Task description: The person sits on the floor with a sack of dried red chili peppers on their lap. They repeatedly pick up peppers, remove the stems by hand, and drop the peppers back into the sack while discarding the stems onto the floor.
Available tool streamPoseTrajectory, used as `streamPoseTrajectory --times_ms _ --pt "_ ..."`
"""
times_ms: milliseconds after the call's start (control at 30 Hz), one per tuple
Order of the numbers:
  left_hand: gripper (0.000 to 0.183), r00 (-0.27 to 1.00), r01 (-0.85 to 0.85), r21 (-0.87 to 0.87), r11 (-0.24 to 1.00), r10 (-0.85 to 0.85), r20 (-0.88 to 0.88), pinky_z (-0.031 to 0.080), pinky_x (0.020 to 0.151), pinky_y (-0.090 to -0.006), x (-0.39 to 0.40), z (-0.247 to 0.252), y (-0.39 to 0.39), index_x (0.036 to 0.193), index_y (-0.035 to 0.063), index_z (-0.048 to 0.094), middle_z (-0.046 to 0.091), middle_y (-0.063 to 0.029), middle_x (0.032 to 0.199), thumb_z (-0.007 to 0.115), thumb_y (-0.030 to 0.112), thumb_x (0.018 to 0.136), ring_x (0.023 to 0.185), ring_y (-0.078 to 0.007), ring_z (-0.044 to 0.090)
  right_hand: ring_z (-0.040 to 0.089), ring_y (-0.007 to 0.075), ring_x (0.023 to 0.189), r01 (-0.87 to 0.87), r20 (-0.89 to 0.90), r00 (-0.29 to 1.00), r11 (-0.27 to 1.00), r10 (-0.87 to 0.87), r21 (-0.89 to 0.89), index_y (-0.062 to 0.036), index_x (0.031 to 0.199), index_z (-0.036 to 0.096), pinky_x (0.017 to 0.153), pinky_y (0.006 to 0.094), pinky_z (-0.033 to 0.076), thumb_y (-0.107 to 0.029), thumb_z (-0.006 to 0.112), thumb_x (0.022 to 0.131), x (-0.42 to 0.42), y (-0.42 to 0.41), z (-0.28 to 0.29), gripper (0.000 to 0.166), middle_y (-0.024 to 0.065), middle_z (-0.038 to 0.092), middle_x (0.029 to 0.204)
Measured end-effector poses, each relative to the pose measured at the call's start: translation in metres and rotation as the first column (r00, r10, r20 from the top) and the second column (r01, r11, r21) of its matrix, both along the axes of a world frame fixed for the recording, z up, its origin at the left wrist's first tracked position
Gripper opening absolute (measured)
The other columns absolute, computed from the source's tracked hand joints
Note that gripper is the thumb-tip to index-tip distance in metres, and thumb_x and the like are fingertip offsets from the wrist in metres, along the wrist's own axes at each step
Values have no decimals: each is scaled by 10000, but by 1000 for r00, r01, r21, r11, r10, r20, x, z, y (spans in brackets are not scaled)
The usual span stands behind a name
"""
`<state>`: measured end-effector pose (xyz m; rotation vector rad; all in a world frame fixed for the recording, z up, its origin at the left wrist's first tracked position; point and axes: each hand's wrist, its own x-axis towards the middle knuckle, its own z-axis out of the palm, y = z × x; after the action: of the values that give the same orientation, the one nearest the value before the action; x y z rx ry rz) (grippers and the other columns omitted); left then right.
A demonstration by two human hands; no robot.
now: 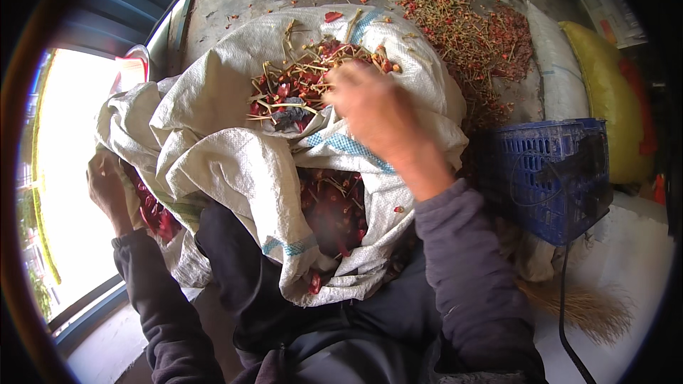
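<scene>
White woven plastic sacks (235, 154) lie bunched over and between the person's legs. Dried red chilli pieces with pale stems (288, 82) fill a hollow in the upper sack. Over the right side of that heap is my right hand (360, 90), blurred, its fingers curled down; whether it holds anything cannot be told. My left hand (106, 178) is at the far left, beside the rim of a sack holding red dried chillies (157, 213); its fingers are curled and their grip is unclear. A lower sack opening shows more dark red chillies (333, 213).
Stems and chilli bits (453, 26) are strewn over the concrete floor. At the right stand a blue plastic crate (549, 170) with a black cable, a white sack (560, 74) and a yellow sack (608, 96). Broom bristles (581, 304) lie lower right. A bright opening is at the left.
</scene>
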<state>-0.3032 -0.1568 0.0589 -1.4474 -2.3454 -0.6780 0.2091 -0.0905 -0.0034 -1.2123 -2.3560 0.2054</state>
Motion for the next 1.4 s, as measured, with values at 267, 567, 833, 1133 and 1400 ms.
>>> streamPoseTrajectory --times_ms 267,567,833,1133,1400 --pt "151 474 880 -111 462 -841 260 564 818 -417 264 -41 85 1032 27 700 699 -153 976 664 83 896 902 -343 682 690 303 848 -143 84 985 983 153 -113 -53 814 715 731 404 594 -70 634 817 -31 -40 -15 83 149 661 902" --pt "278 692 721 -327 611 -611 384 556 794 -405 289 -98 106 1102 71 736 735 -160 1002 734 167 841 889 -360 712 707 329 769 -42 60 996 962 61 -268 -51 765 709 671 442 576 -122 642 839 -8 -49 -17 123 150 667 848" --pt "224 397 545 18 838 -277 875 520 773 -278 269 -73 63 1010 -25 727 704 -77 949 726 164 892 836 -115 669 706 364 755 138 62 990 918 -124 -373 -57 872 716 676 480 560 -252 661 932 -18 -44 5 211 185 693 871" --pt "150 521 769 -1 639 -626 580 537 808 -336 288 -55 35 991 37 751 722 -114 903 737 89 851 844 -225 687 705 344 771 90 -612 737 938 -288 -333 -46 969 670 681 439 537 -269 674 950 -33 -31 7 224 149 716 822" --pt "417 882 469 -342 814 -447 146 552 849 -420 241 -60 51 1205 62 675 694 -159 1136 778 228 837 975 -335 693 716 356 751 112 -548 734 867 -402 -486 -42 941 653 662 460 547 -275 608 992 -20 -19 4 242 167 717 794"
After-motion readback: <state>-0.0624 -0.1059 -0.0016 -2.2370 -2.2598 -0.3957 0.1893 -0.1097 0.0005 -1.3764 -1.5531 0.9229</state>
